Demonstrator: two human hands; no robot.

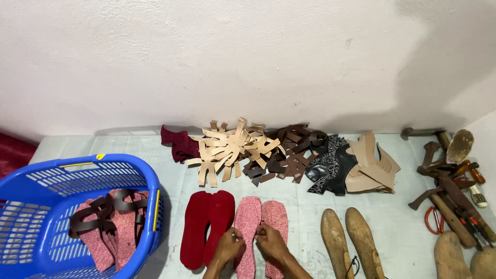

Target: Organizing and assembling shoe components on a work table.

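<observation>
Here both hands pinch the pink speckled insoles.

The basket is glossy blue plastic. Right of it, the red soles look matt and felt-like, the pink soles speckled and rough. The lasts are bare, smooth wood; the tan straps matt leather.

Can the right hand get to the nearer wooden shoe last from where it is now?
Probably yes: the right hand is on the pink speckled insoles, and the wooden last lies just beside it with only bare table between.
</observation>
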